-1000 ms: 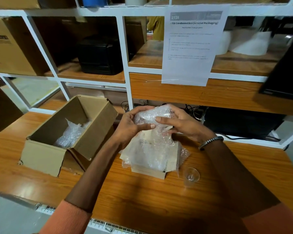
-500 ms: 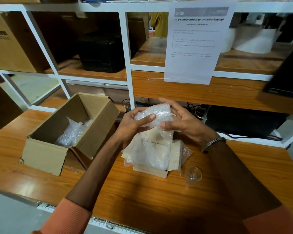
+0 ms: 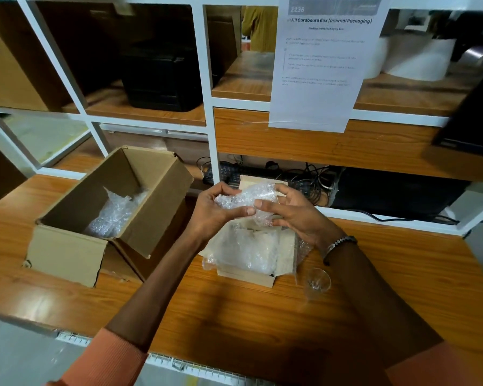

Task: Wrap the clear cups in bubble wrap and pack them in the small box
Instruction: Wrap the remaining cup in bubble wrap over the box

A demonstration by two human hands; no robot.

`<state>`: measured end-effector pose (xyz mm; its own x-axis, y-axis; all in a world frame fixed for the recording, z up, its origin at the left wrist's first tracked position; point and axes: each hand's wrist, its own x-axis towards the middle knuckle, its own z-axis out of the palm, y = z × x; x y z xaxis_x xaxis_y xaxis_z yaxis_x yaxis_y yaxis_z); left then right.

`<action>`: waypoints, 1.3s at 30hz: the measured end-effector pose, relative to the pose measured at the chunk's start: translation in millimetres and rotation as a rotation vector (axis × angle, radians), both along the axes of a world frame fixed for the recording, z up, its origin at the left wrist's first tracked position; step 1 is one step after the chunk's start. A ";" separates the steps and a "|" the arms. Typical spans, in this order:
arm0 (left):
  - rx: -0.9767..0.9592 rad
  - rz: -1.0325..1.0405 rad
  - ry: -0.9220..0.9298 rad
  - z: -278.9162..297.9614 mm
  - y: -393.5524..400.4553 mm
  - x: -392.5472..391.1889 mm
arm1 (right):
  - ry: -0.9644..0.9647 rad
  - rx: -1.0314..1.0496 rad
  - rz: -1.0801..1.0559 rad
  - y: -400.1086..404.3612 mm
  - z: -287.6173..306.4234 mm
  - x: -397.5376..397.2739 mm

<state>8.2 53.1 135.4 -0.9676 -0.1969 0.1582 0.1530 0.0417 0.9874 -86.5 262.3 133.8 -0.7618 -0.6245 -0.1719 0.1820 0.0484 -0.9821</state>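
At the left of the frame your open cardboard box [image 3: 115, 207] sits on the wooden table [image 3: 234, 316], flaps up, with a wad of bubble wrap [image 3: 115, 215] already lying on its floor. Just right of it, at centre frame, your left hand [image 3: 215, 210] cups the near side of a bubble-wrapped bundle [image 3: 246, 197], thumb pressed across its front and fingers curled underneath. What is inside the wrap is too clouded to make out. Your right hand [image 3: 293, 213] closes on the bundle's other end, index finger lying along the front, thumb behind, so both hands hold it in the air above a smaller pale box [image 3: 285, 254]. That box rests on the table below your hands and has loose sheets of bubble wrap [image 3: 248, 252] piled in it. At lower right, just beside that box and your right wrist, one bare clear cup [image 3: 317, 280] stands on the table, unwrapped.
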 end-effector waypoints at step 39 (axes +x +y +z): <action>-0.767 0.328 -0.577 -131.9 -36.2 17.6 | -0.038 0.614 -0.368 -88.5 -134.6 3.7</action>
<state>25.8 16.8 3.4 -0.8529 -0.5080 -0.1206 -0.4714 0.6500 0.5961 -82.8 173.8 -0.8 -0.8911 -0.1106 -0.4402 0.3259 0.5190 -0.7902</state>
